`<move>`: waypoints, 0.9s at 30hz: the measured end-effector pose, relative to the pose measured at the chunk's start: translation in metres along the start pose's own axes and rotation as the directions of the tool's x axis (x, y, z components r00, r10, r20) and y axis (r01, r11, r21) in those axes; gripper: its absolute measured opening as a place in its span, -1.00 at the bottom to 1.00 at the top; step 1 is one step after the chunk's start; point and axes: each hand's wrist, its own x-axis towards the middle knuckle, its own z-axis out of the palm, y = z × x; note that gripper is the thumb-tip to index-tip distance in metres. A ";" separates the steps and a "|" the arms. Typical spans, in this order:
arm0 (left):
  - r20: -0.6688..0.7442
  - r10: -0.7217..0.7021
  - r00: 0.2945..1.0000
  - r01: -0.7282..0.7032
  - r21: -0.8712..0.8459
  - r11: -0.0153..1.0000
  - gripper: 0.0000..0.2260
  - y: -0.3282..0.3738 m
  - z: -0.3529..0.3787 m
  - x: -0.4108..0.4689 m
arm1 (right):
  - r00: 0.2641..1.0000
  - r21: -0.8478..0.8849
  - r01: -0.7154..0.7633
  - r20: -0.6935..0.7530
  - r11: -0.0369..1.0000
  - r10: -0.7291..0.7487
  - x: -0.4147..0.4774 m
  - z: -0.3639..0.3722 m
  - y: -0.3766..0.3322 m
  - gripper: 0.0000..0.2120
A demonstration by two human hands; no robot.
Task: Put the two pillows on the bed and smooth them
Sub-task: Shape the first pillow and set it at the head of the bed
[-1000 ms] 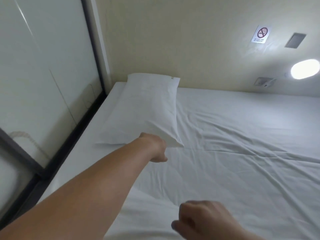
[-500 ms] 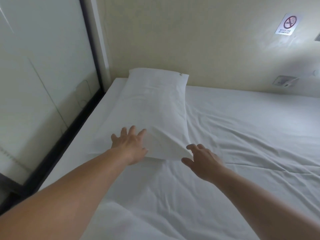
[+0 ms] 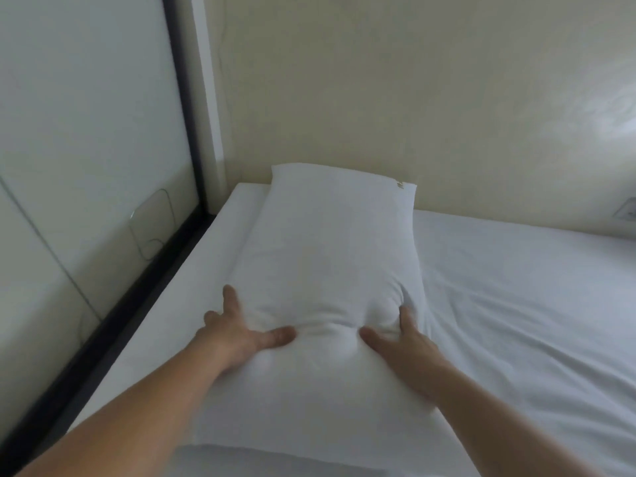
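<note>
Fabric at the very near edge first: there's a white rounded edge (image 3: 275, 459) poking in at the bottom of the view, just under your arms. Could be the second pillow, could be bunched bedding, can't tell from here. If it is the pillow, watch you don't lean on it or drag it around while you're busy with the first one.

Next up, your left hand (image 3: 237, 333) and right hand (image 3: 404, 342) are both spread wide and pressed into the near half of the white pillow (image 3: 330, 256), fingers sunk into the cover, not really clamping anything. See that ridge of creases bunched between your thumbs? Keep pushing inward and you'll set wrinkles instead of flattening them, so I'd guess you want to sweep outward.

The pillow lies lengthwise on the bed sheet (image 3: 516, 304), near the left side, its far end up against the beige wall (image 3: 378, 98). Shove too hard and it'll probably buckle against that wall or slide left toward the black frame (image 3: 137, 297). The sheet to the right is already rumpled, and dragging will make that worse.
</note>
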 end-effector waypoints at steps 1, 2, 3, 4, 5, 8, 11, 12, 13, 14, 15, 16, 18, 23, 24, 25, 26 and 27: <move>0.009 -0.003 1.000 0.003 -0.020 1.000 0.42 -0.004 0.004 0.005 | 1.000 -0.004 -0.010 0.006 1.000 0.010 0.004 0.007 0.002 0.07; -0.009 0.014 1.000 -0.014 -0.014 1.000 0.35 -0.007 0.008 0.009 | 1.000 -0.008 -0.022 0.004 1.000 0.022 0.007 0.012 0.004 0.09; -0.040 0.054 0.998 -0.054 0.002 0.999 0.26 -0.009 0.011 0.012 | 0.999 -0.005 -0.034 -0.003 0.999 0.034 0.009 0.015 0.005 0.09; -0.074 0.109 0.991 -0.108 0.018 0.994 0.13 -0.008 0.012 0.012 | 0.999 0.004 -0.046 -0.015 0.999 0.046 0.008 0.016 0.005 0.08; -0.109 0.166 0.980 -0.163 0.032 0.986 -0.01 -0.008 0.011 0.010 | 0.998 0.007 -0.051 -0.029 0.999 0.051 0.006 0.015 0.004 0.05; -0.165 0.248 0.954 -0.245 0.041 0.969 -0.32 -0.013 -0.007 -0.003 | 0.996 -0.013 -0.017 -0.087 1.000 0.015 -0.010 0.012 -0.004 -0.09; -0.203 0.242 0.949 -0.231 0.076 0.970 -0.34 -0.030 -0.031 -0.019 | 0.994 -0.005 0.012 -0.105 1.000 -0.012 -0.037 0.018 -0.015 -0.18; -0.207 0.225 0.952 -0.214 0.073 0.974 -0.32 -0.036 -0.038 -0.023 | 0.995 0.003 0.018 -0.095 1.000 -0.017 -0.045 0.023 -0.017 -0.21; -0.195 0.206 0.959 -0.198 0.057 0.978 -0.29 -0.042 -0.042 -0.026 | 0.996 0.001 0.020 -0.089 1.000 -0.020 -0.053 0.028 -0.018 -0.23; -0.177 0.186 0.966 -0.183 0.033 0.983 -0.25 -0.046 -0.045 -0.028 | 0.996 -0.011 0.024 -0.090 1.000 -0.025 -0.058 0.031 -0.019 -0.24; -0.145 0.165 0.976 -0.164 0.018 0.986 -0.19 -0.048 -0.045 -0.030 | 0.995 -0.029 0.023 -0.098 0.999 -0.026 -0.059 0.032 -0.019 -0.23; -0.098 0.146 0.984 -0.144 0.023 0.989 -0.13 -0.049 -0.043 -0.030 | 0.994 -0.043 0.013 -0.106 0.999 -0.018 -0.058 0.029 -0.018 -0.22; -0.004 0.075 0.997 -0.075 0.088 0.993 -0.02 -0.049 -0.037 -0.030 | 0.992 -0.088 -0.010 -0.128 0.996 -0.001 -0.050 0.017 -0.014 -0.20; -0.326 0.107 0.939 0.014 0.348 0.937 -0.27 -0.032 -0.040 -0.024 | 0.946 -0.318 0.048 -0.288 0.947 -0.145 -0.037 -0.014 -0.034 -0.26; -0.371 0.199 0.907 -0.041 0.392 0.919 -0.30 -0.021 -0.040 -0.016 | 0.917 -0.366 0.139 -0.302 0.920 -0.259 -0.036 -0.012 -0.043 -0.29; -0.383 0.304 0.873 -0.124 0.427 0.895 -0.34 -0.008 -0.035 -0.007 | 0.883 -0.405 0.249 -0.279 0.880 -0.378 -0.035 -0.006 -0.054 -0.32; -0.359 0.406 0.841 -0.218 0.462 0.860 -0.37 0.007 -0.028 0.000 | 0.844 -0.439 0.365 -0.216 0.821 -0.491 -0.034 0.003 -0.064 -0.34; -0.303 0.488 0.818 -0.301 0.498 0.813 -0.39 0.020 -0.017 0.005 | 0.806 -0.473 0.460 -0.133 0.751 -0.577 -0.032 0.016 -0.071 -0.37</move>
